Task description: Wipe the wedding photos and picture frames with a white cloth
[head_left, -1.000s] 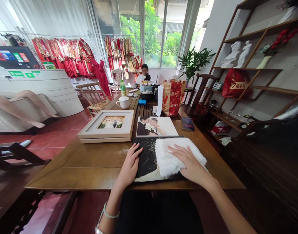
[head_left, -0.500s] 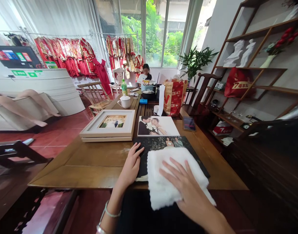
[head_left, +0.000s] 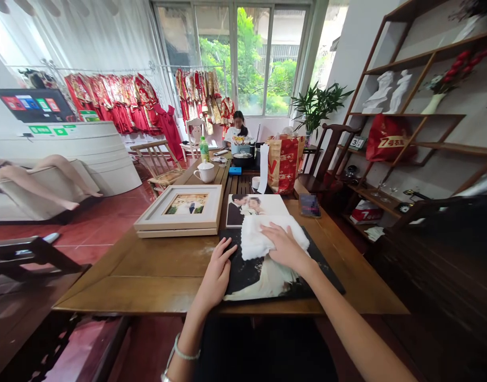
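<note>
Red floor tiles (head_left: 95, 233) are running beneath a pale sofa (head_left: 24, 208) at the far left, where a person's bare legs (head_left: 38, 184) are lying across the side. Red and gold clothes (head_left: 111, 103) are hanging from rails behind, left of a wide window (head_left: 233, 53). Through the middle of the room, a brown wooden counter (head_left: 155, 265) is stretching away. On its left side, stacked picture frames (head_left: 179, 209) are lying flat, the upper one showing a small photo inside a broad white border. Behind them, a bottle (head_left: 204, 149) and a white mug (head_left: 206, 172) are standing.

Next, the left hand (head_left: 217, 273) is resting empty, fingers slightly apart, on the left edge of a dark photo (head_left: 263, 281), which is lying flat at the counter's near edge. At the far end, another person (head_left: 230, 133) in white is sitting, partly hidden. Over the dark photo's upper part, a white cloth (head_left: 253, 241) is lying and overlapping a pale photo (head_left: 275, 204) just behind. On that cloth, the right hand (head_left: 285, 244) is lying palm down with its fingers spread. A printed paper bag (head_left: 287, 164) is standing beyond. Farther right, a leafy plant (head_left: 318, 109) is growing, and a wooden shelf (head_left: 458, 148) is holding white statues (head_left: 381, 93) and a red bag (head_left: 389, 138).
</note>
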`<state>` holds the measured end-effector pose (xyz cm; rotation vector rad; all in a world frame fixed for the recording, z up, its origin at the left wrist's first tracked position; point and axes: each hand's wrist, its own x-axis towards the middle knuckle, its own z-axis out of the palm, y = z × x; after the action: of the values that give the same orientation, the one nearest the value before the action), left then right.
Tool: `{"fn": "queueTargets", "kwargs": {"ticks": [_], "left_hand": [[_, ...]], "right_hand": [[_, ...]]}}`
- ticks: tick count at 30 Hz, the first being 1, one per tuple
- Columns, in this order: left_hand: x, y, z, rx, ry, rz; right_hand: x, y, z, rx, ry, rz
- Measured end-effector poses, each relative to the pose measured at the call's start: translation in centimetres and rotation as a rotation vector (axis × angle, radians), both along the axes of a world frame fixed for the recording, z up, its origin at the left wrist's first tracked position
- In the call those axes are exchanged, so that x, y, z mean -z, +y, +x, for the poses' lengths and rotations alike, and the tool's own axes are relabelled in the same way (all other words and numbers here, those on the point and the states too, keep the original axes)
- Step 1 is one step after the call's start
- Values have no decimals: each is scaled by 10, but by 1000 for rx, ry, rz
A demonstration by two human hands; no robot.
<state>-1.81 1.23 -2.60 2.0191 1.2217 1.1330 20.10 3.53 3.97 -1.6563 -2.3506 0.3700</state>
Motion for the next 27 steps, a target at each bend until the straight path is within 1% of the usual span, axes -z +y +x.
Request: {"fn": "queueTargets", "kwargs": {"ticks": [2,4,7,10,12,13,15,17,19,21,23,25,27], "left_hand": [[1,0,0,-3,5,5],[1,0,0,-6,3,16],[1,-1,1,-13,4,24],[-1,-2,2,-21,14,19],[-2,-2,3,-25,16,15],[-3,-3,3,-25,15,12],[-4,-3,4,-21,9,6],[-5,-3,4,-18,1,3],[-4,-3,4,-12,-10,10],[-2,-3,3,-1,-21,23],[0,-2,2,8,-27,31],[2,-1,1,3,-30,27],[2,-2,0,-19,-43,9]], "right_hand": [[2,5,-7,22,-4,20],[7,-7,-13,32,-14,32],[13,-49,-19,7,-32,57],[15,-94,-15,-47,-29,55],[13,-109,-7,-80,-4,24],[11,-109,-2,-96,14,10],[8,-98,9,-130,53,-14],[6,-74,15,-156,81,-25],[4,-45,15,-165,92,-22],[2,-17,6,-168,96,-9],[1,4,-6,-179,101,7],[0,15,-20,-193,106,21],[0,16,-31,-200,107,36]]}}
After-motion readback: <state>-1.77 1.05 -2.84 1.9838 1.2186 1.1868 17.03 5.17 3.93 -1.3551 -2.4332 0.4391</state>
